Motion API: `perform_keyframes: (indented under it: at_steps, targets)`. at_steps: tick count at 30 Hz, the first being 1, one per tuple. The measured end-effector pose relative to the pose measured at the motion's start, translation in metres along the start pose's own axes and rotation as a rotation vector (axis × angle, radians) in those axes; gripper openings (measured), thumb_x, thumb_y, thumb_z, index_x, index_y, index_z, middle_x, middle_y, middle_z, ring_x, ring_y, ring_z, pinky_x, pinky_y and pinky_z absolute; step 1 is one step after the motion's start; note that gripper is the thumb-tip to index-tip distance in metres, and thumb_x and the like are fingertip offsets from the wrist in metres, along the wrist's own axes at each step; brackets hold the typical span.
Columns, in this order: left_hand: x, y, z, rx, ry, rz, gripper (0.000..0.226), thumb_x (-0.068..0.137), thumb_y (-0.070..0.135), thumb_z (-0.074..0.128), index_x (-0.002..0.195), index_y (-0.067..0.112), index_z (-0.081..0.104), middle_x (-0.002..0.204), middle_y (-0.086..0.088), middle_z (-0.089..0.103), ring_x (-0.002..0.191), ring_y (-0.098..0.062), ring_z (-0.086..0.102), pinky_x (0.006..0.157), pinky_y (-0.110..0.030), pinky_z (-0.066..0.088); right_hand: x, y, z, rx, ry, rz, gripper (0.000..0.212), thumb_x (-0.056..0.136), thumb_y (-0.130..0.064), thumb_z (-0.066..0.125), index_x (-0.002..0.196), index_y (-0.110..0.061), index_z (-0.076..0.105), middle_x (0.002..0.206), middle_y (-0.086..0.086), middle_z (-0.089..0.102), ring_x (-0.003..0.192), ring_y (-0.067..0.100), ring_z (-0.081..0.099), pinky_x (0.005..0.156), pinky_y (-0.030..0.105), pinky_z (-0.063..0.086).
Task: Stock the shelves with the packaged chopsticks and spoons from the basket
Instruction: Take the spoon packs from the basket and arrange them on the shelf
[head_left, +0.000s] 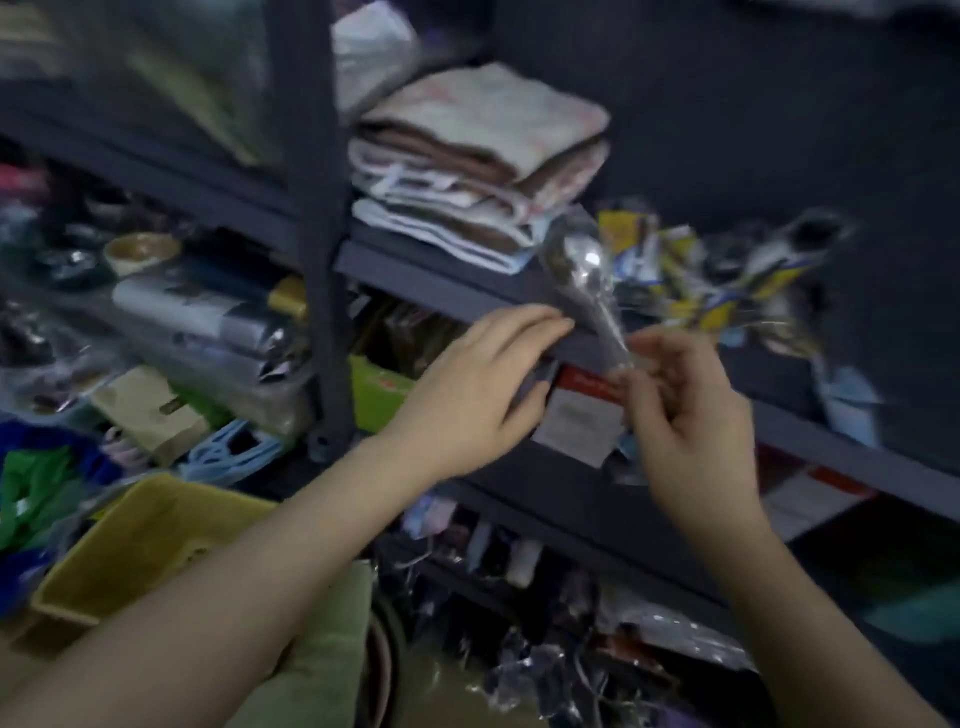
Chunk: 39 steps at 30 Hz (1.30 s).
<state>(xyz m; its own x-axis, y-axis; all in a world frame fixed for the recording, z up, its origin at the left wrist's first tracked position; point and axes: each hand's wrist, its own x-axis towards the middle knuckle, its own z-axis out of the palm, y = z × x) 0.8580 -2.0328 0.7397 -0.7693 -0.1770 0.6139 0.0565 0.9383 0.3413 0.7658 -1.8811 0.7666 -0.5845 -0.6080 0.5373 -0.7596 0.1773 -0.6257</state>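
Fingers of my right hand (685, 410) pinch the handle of a shiny metal spoon (584, 270) in clear crinkly wrap, bowl tilted up over the dark shelf (447, 291) edge. My left hand (478, 384) lies flat, fingers straight, against that edge.

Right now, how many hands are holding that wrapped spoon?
1. The right hand pinches the wrapped spoon by its handle, bowl up at the shelf edge. The left hand lies open beside it, holding nothing. Blur may hide slight contact.
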Motion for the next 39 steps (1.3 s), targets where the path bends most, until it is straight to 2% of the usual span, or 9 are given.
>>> perform_keyframes:
  at_steps: [5, 9, 13, 17, 23, 27, 32, 35, 39]
  targets:
    - [0.09, 0.042, 0.047, -0.045, -0.1, -0.175, 0.06, 0.085, 0.04, 0.037, 0.138, 0.012, 0.036, 0.143, -0.011, 0.039, 0.132, -0.027, 0.036, 0.108, -0.036, 0.03, 0.032, 0.026, -0.082, -0.16, 0.088, 0.042, 0.031, 0.087, 0.003, 0.048, 0.114, -0.01, 0.057, 0.094, 0.001, 0.069, 0.08, 0.012, 0.059, 0.07, 0.023, 0.038]
    - [0.14, 0.047, 0.076, 0.328, -0.235, -0.312, 0.058, 0.089, 0.055, 0.035, 0.14, 0.027, 0.032, 0.146, -0.013, 0.035, 0.133, -0.033, 0.033, 0.108, -0.041, 0.024, 0.059, 0.074, -0.103, -0.481, -0.09, 0.062, 0.035, 0.083, 0.006, 0.046, 0.113, -0.003, 0.061, 0.106, 0.022, 0.065, 0.099, 0.038, 0.059, 0.08, 0.038, 0.043]
    - [0.151, 0.036, 0.076, 0.369, -0.418, -0.499, 0.068, 0.084, 0.068, 0.028, 0.139, 0.028, 0.032, 0.151, -0.008, 0.027, 0.136, -0.029, 0.027, 0.107, -0.041, 0.026, 0.074, 0.103, -0.102, -0.586, -0.206, 0.021, 0.037, 0.076, 0.014, 0.049, 0.109, 0.004, 0.06, 0.098, 0.024, 0.06, 0.094, 0.04, 0.058, 0.074, 0.039, 0.045]
    - [0.143, 0.017, 0.059, 0.428, -0.437, -0.576, 0.076, 0.078, 0.076, 0.027, 0.14, 0.034, 0.028, 0.15, -0.01, 0.028, 0.134, -0.033, 0.029, 0.106, -0.041, 0.03, 0.09, 0.116, -0.101, -0.688, -0.262, 0.047, 0.055, 0.079, 0.013, 0.045, 0.132, -0.002, 0.046, 0.119, 0.022, 0.052, 0.111, 0.037, 0.049, 0.087, 0.036, 0.04]
    - [0.148, -0.003, 0.052, 0.379, -0.497, -0.473, 0.062, 0.086, 0.063, 0.031, 0.141, 0.035, 0.027, 0.151, -0.011, 0.025, 0.137, -0.032, 0.023, 0.11, -0.038, 0.024, 0.128, 0.135, -0.084, -0.736, -0.307, 0.193, 0.052, 0.087, 0.005, 0.041, 0.137, -0.008, 0.041, 0.135, 0.022, 0.04, 0.123, 0.036, 0.039, 0.102, 0.036, 0.034]
    - [0.157, 0.008, 0.055, 0.366, -0.266, -0.277, 0.075, 0.079, 0.067, 0.02, 0.135, 0.021, 0.04, 0.144, -0.012, 0.036, 0.131, -0.032, 0.032, 0.106, -0.04, 0.029, 0.147, 0.155, -0.085, -0.592, -0.346, 0.319, 0.045, 0.098, -0.018, 0.035, 0.143, -0.017, 0.033, 0.149, 0.018, 0.025, 0.138, 0.037, 0.021, 0.113, 0.044, 0.024]
    - [0.18, 0.039, 0.062, 0.267, -0.367, 0.117, 0.072, 0.081, 0.066, 0.036, 0.141, 0.025, 0.031, 0.152, -0.004, 0.025, 0.137, -0.025, 0.025, 0.11, -0.041, 0.03, 0.125, 0.146, -0.129, -0.48, -0.186, 0.041, 0.042, 0.09, 0.002, 0.042, 0.128, -0.009, 0.055, 0.138, 0.012, 0.046, 0.129, 0.029, 0.038, 0.103, 0.022, 0.026]
    - [0.194, 0.043, 0.077, 0.283, -0.586, 0.111, 0.07, 0.083, 0.063, 0.041, 0.143, 0.038, 0.016, 0.156, -0.001, 0.007, 0.141, -0.027, 0.016, 0.112, -0.042, 0.026, 0.101, 0.133, -0.148, -0.547, -0.451, -0.08, 0.039, 0.088, 0.003, 0.049, 0.12, -0.015, 0.063, 0.131, 0.003, 0.055, 0.125, 0.021, 0.046, 0.099, 0.01, 0.022]
    - [0.204, 0.046, 0.104, 0.405, -0.684, 0.127, 0.065, 0.085, 0.063, 0.035, 0.142, 0.04, 0.016, 0.153, -0.006, 0.019, 0.134, -0.037, 0.027, 0.105, -0.045, 0.035, 0.083, 0.125, -0.153, -0.624, -0.791, 0.009, 0.054, 0.091, -0.053, 0.035, 0.143, -0.036, 0.033, 0.144, -0.025, 0.019, 0.135, -0.005, 0.016, 0.107, 0.011, 0.01]
